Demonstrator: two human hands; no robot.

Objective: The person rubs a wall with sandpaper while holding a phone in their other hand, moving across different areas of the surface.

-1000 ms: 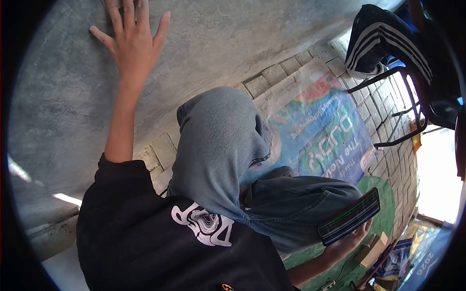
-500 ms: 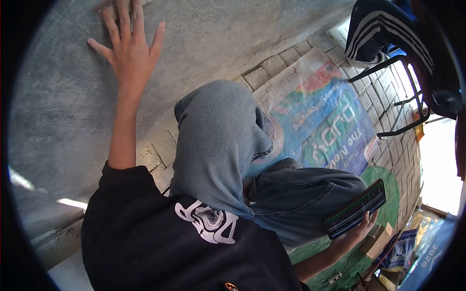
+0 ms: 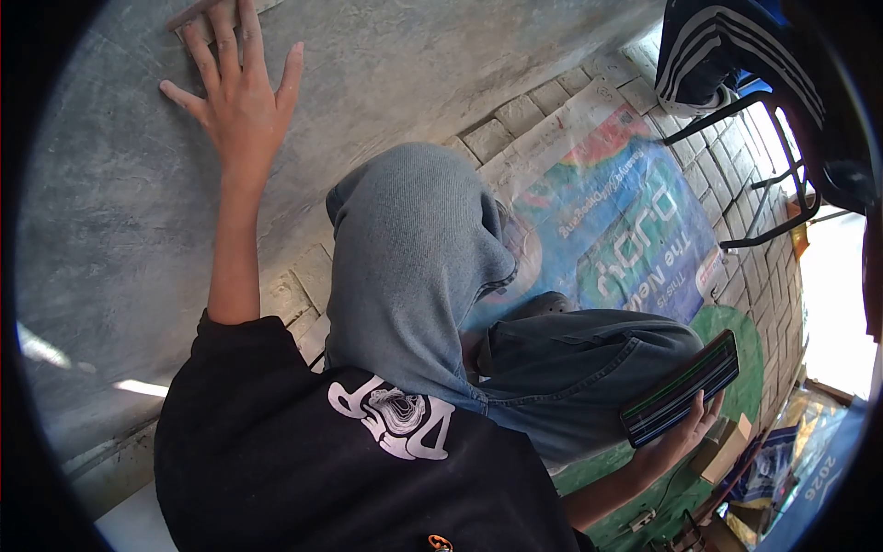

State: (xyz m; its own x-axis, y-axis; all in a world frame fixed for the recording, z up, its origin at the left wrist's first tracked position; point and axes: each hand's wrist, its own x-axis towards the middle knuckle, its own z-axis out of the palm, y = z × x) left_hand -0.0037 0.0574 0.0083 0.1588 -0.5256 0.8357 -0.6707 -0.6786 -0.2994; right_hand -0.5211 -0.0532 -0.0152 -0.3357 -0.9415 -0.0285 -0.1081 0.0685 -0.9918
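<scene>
My left hand lies flat on the grey wall at the upper left, its fingers spread. Its fingertips rest on a thin brownish flat piece, partly hidden beneath them. Low on the right, my right hand grips a dark phone by its lower edge, beside my bent knee. Coloured stripes cross the phone's screen.
A printed banner covers part of the brick floor. At the upper right, a person in striped dark clothing is by a black metal chair frame. A cardboard piece and plastic packaging lie lower right.
My left hand has shifted slightly left on the wall, and more of the flat piece shows. The phone and my right hand appear slightly further right and higher.
</scene>
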